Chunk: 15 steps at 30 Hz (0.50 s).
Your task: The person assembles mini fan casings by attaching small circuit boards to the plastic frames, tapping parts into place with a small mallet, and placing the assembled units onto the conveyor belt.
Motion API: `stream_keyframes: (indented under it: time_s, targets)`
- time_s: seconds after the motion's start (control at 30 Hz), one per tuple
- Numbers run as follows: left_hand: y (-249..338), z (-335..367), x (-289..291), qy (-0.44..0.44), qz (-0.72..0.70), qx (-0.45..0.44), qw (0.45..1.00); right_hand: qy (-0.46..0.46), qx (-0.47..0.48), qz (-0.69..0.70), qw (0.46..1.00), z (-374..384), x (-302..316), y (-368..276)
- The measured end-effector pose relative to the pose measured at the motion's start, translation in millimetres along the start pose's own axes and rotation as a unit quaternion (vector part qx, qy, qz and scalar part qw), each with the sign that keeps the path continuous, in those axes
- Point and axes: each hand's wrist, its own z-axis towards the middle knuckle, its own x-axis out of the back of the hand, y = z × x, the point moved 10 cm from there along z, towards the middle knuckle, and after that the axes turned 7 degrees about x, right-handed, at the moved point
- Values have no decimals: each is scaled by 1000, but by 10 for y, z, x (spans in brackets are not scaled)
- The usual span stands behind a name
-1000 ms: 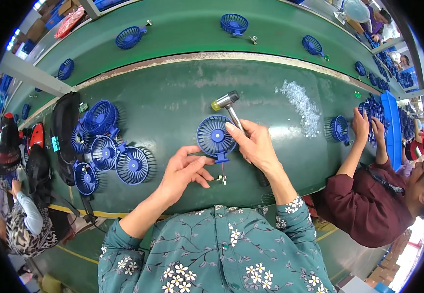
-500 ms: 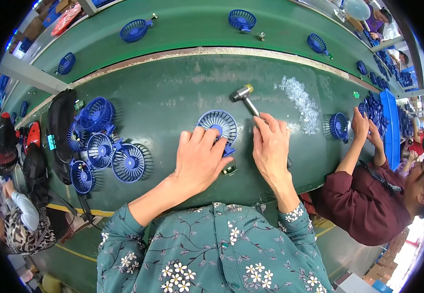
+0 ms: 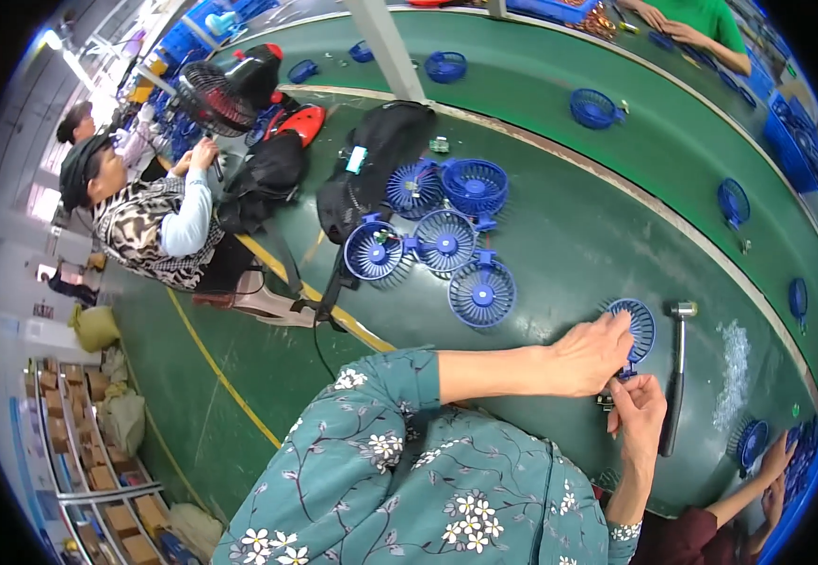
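Observation:
A blue round fan cage (image 3: 642,331) lies on the green worktable under my left hand (image 3: 590,356), whose fingers curl over its near side and hold it. Close below, my right hand (image 3: 640,414) has thumb and forefinger pinched at the cage's short stem; whatever is between them is too small to make out. A small circuit board (image 3: 605,402) sits beside these fingertips, partly hidden. Just right of my hands lies a hammer (image 3: 677,377) with a metal head and black grip, touched by neither hand.
Several blue fan cages (image 3: 482,294) are grouped left of my hands, near a black bag (image 3: 382,151). Clear plastic bits (image 3: 733,372) form a pile at right. A conveyor belt (image 3: 531,89) carries more cages. Co-workers sit at both sides; one person's hand (image 3: 779,459) is at lower right.
My view has swung to the left, so the table appears turned. My right hand has come from beside the hammer to the cage's stem; my left hand stays on the cage.

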Motion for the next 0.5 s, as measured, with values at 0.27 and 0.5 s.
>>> stream_keyframes:
  time_s: [0.27,0.5]
  targets:
    - [0,-7,77,27,50,-8,998,23,20,19,999,94,33,30]
    - [92,47,-73,12,37,-29,999,77,100,-186,974,-34,90,-188]
